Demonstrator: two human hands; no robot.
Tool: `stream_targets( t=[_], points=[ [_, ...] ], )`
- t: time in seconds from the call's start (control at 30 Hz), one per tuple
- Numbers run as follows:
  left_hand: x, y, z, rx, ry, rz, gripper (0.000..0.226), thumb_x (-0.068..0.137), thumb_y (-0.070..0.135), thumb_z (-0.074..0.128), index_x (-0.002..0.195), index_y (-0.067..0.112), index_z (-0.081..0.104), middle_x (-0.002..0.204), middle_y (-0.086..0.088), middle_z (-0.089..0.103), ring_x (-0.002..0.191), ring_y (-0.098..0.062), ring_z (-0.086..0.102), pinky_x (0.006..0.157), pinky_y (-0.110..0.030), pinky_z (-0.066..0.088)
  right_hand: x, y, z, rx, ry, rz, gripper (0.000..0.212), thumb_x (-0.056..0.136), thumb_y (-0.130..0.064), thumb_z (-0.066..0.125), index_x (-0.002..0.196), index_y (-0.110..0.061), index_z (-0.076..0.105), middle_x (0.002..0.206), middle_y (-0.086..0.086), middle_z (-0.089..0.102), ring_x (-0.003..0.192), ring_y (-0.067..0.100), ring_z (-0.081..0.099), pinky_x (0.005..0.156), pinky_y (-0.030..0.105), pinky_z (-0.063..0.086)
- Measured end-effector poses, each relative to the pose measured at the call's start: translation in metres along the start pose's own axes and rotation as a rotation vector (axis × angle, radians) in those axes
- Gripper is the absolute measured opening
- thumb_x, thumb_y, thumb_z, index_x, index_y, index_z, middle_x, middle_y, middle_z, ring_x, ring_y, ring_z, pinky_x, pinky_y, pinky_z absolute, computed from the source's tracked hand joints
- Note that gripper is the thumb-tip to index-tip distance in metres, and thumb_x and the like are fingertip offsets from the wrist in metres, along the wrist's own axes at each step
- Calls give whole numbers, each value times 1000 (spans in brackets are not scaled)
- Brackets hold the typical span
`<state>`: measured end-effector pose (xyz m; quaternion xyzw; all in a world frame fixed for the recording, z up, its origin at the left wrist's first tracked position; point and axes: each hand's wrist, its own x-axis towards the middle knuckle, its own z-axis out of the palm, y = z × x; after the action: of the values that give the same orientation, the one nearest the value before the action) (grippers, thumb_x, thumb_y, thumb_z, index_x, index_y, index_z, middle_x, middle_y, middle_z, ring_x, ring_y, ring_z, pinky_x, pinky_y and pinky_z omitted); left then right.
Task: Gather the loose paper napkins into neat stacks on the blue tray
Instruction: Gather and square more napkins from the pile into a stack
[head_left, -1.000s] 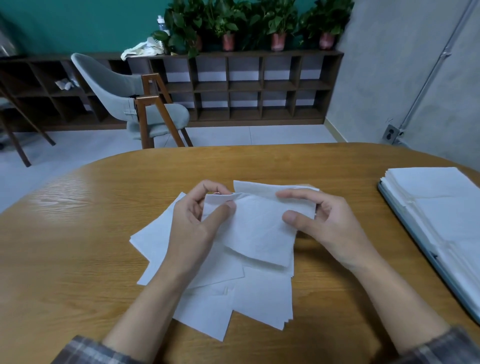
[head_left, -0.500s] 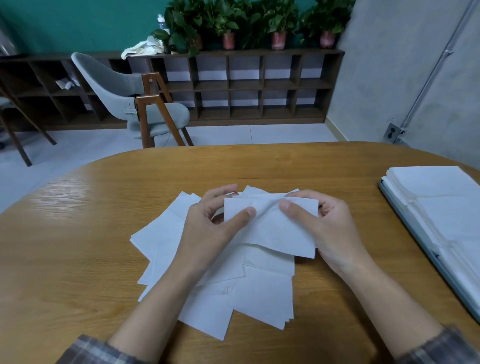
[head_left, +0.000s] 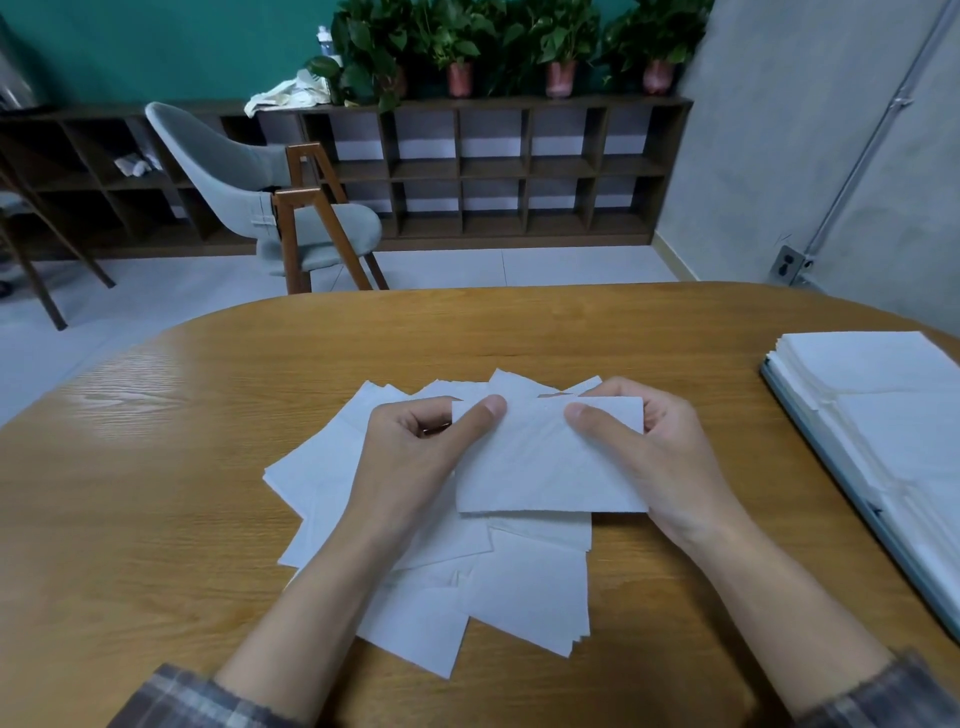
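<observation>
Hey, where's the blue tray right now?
In the head view the blue tray sits at the right edge of the table, loaded with stacked napkins, to the right of the right hand and apart from the loose napkins.

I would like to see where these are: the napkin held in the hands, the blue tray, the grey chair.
held napkin (head_left: 545, 462), head view, centre of its face.
blue tray (head_left: 919, 566), head view, bare left rim.
grey chair (head_left: 228, 161), head view, backrest.

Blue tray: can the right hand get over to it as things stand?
Probably yes: only bare table lies between the right hand and the tray, though that hand and the left hand both pinch a napkin.
</observation>
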<state>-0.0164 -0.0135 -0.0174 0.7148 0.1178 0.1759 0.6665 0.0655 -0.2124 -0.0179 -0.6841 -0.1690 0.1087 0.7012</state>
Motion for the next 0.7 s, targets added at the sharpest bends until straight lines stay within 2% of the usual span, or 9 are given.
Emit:
stream_targets(
  t=[0.07,0.1,0.2,0.27,0.37,0.5,0.57,0.63,0.7],
  points=[
    [0,-1,1,3,-1,17,74,85,43,86,64,-3,32,72,-24,23,72,-42,22,69,-54,21,0,0,0,-14,2,1,14,94,-14,75,88,-2,72,83,3,77,75,16,70,63,28,51],
    [0,-2,1,5,11,18,69,84,42,86,65,-7,42,71,-23,24,71,-41,23,67,-50,22,1,0,0,-12,5,0,15,94,-14,75,89,0,71,85,7,77,76,17,70,64,30,51],
    [-1,-4,1,27,64,10,30,85,29,87,76,3,76,61,-1,26,60,-21,26,57,-26,25,2,1,1,-2,29,0,14,94,-15,76,96,-3,71,90,14,76,80,20,71,68,34,53],
    [-2,-3,1,40,81,11,21,86,27,86,77,8,80,60,4,26,57,-15,26,53,-18,25,1,-1,2,29,17,-7,17,93,-16,76,109,-14,71,93,12,76,83,22,72,69,34,56],
    [-1,-4,2,33,119,10,14,85,24,87,78,14,81,59,7,28,55,-11,29,52,-15,27,1,-4,-3,56,-100,-29,49,91,-16,78,130,-39,60,103,16,76,92,28,74,77,42,60],
    [1,-10,2,66,112,107,8,88,20,85,91,23,79,60,-2,24,56,-17,24,54,-24,26,1,-2,-5,-134,-172,-101,24,94,-7,75,112,-22,80,106,-10,80,102,6,73,86,19,54],
    [-1,-13,4,134,120,215,19,91,16,83,104,27,74,60,7,45,55,-12,41,59,-20,38,3,4,-4,-206,-105,-98,19,96,-5,73,103,-19,84,104,-16,80,104,-1,72,88,12,49],
    [-2,-16,7,244,92,339,31,93,11,80,117,26,69,94,17,70,88,-5,68,78,-19,53,8,10,-5,-279,29,-131,22,97,-4,71,99,-22,84,100,-25,78,103,-7,69,87,6,45],
    [-3,-20,8,396,5,456,34,90,13,82,119,24,68,116,17,69,111,-9,67,86,-23,55,14,18,-10,-310,148,-166,25,97,-4,70,98,-25,83,100,-30,76,105,-11,66,88,5,43]
  ],
)
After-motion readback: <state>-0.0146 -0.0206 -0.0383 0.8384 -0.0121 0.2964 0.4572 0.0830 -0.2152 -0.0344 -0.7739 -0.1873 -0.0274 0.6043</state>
